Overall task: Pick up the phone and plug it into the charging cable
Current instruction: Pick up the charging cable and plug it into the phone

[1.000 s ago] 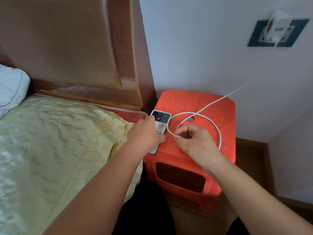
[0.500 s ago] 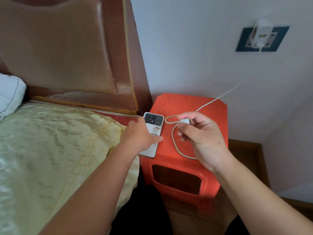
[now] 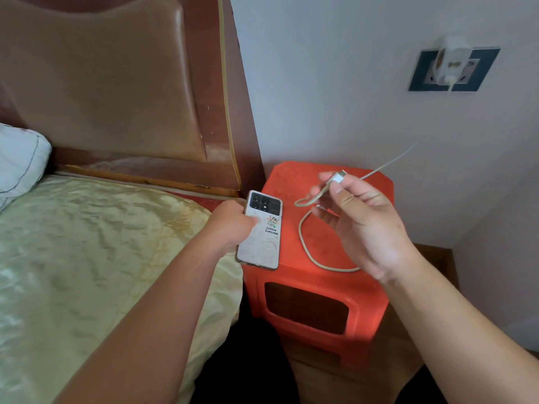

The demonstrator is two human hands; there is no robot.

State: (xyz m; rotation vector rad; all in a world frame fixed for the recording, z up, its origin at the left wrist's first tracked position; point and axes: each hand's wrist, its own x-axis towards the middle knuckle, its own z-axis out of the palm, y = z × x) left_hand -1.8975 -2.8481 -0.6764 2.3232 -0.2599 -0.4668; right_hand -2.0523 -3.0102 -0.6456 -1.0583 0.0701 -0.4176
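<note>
A white phone (image 3: 260,240) in a cartoon-printed case lies face down at the left edge of an orange plastic stool (image 3: 318,275), camera end toward the wall. My left hand (image 3: 230,225) grips its left side, thumb on its back. My right hand (image 3: 361,220) is raised over the stool and pinches the plug end of the white charging cable (image 3: 306,246) between thumb and forefinger. The plug (image 3: 338,177) points up and away from the phone. The cable loops on the stool top and runs up to a white charger (image 3: 449,61) in the wall socket.
A bed with a yellow-green cover (image 3: 96,258) touches the stool's left side. A white pillow (image 3: 20,161) lies at far left below a brown padded headboard (image 3: 116,83). A white wall stands behind the stool, with wooden floor to its right.
My right hand has lifted the cable's plug end off the stool and turned it upward. The cable loop has shrunk. My left hand has closed around the phone's left side.
</note>
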